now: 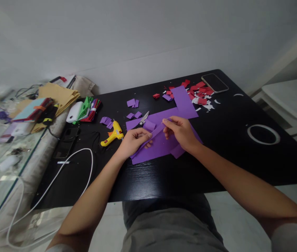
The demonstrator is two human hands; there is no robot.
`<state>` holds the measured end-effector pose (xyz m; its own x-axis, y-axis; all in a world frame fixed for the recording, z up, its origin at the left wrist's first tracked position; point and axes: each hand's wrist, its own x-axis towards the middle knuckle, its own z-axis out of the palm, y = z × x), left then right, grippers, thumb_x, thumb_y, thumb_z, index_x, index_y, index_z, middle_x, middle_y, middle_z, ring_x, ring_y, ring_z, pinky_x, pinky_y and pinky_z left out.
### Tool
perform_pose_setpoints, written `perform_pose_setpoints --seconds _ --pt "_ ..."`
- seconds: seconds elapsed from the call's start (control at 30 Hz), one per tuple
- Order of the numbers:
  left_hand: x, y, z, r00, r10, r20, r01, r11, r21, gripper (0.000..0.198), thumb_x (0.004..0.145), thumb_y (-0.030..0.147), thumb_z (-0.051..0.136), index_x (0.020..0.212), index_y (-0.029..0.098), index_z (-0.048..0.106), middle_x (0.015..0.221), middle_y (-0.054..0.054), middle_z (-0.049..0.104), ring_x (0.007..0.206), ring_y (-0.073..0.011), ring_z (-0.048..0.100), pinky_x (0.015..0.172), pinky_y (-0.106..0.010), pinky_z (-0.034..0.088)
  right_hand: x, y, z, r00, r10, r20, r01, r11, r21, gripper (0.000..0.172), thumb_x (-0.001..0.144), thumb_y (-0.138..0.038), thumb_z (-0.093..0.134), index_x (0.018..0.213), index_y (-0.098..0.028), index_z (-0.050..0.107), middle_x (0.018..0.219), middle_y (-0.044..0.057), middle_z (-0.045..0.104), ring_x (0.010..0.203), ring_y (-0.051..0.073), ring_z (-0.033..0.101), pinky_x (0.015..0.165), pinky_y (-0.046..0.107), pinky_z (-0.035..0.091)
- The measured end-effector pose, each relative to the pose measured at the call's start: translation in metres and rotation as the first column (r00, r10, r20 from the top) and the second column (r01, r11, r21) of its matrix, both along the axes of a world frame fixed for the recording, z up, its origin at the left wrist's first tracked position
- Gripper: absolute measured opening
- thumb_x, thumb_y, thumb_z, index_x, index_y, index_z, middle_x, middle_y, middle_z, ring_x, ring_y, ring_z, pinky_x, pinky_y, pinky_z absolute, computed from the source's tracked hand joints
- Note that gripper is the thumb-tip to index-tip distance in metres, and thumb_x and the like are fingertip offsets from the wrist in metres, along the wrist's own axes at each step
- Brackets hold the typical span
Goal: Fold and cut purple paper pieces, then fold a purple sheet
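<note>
My left hand point(135, 140) and my right hand point(180, 133) both pinch a narrow purple paper strip point(156, 131) that runs between them over the black table point(216, 154). Under the strip lie larger purple paper sheets point(158, 145). Another purple sheet point(183, 101) lies farther back. Scissors point(143, 119) rest just beyond my left hand. A yellow glue gun point(113, 134) lies to its left.
Small purple squares point(133, 103) and red paper scraps point(199, 91) are scattered at the back. A phone point(214, 83) lies far right, a tape ring point(263, 134) at right. A second phone point(66, 141), white cable point(66, 164) and colored paper stack point(89, 109) sit left.
</note>
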<state>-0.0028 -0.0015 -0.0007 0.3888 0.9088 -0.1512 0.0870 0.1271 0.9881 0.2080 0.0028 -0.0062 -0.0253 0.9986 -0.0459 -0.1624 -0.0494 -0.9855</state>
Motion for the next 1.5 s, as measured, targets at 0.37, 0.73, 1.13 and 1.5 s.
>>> perform_pose_setpoints --seconds 0.37,0.73,1.13,1.5 --pt "-0.034 0.024 0.009 0.977 0.214 0.015 -0.214 0.977 -0.015 0.032 0.07 0.039 0.089 0.078 0.013 0.073 0.068 -0.004 0.073 0.05 -0.0099 0.063 0.05 -0.021 0.052 0.014 0.02 -0.006 0.975 -0.189 -0.119 0.181 0.981 -0.075 0.033 0.083 -0.045 0.079 0.07 -0.022 0.06 0.069 0.001 0.065 0.058 0.014 0.061 0.053 0.028 0.054" --pt "-0.023 0.02 0.012 0.888 0.379 0.26 -0.401 0.915 0.034 0.034 0.075 0.04 0.085 0.069 0.018 0.059 0.055 0.005 0.059 0.044 -0.0059 0.051 0.046 -0.019 0.043 0.009 0.001 0.001 0.692 0.69 -0.212 -0.721 0.657 -0.219 0.037 0.077 -0.046 0.086 0.092 -0.013 0.077 0.09 0.012 0.081 0.081 0.023 0.079 0.077 0.034 0.063" --pt "0.003 -0.001 0.002 0.988 0.148 0.049 -0.152 0.984 0.093 0.044 0.077 0.055 0.085 0.076 0.015 0.067 0.063 0.0 0.069 0.045 -0.0078 0.057 0.046 -0.021 0.046 -0.007 -0.007 -0.007 0.85 0.502 -0.16 -0.522 0.845 -0.117 0.043 0.079 -0.057 0.084 0.085 -0.016 0.076 0.079 0.005 0.079 0.069 0.017 0.076 0.07 0.031 0.063" --pt "0.001 0.0 0.001 0.995 0.096 0.025 -0.098 0.992 0.076 0.044 0.08 0.056 0.082 0.076 0.014 0.068 0.062 -0.002 0.07 0.048 -0.0096 0.06 0.05 -0.022 0.05 -0.007 -0.008 -0.002 0.878 0.476 -0.048 -0.478 0.873 -0.095 0.04 0.078 -0.055 0.083 0.078 -0.016 0.075 0.073 0.004 0.076 0.055 0.013 0.066 0.057 0.027 0.056"
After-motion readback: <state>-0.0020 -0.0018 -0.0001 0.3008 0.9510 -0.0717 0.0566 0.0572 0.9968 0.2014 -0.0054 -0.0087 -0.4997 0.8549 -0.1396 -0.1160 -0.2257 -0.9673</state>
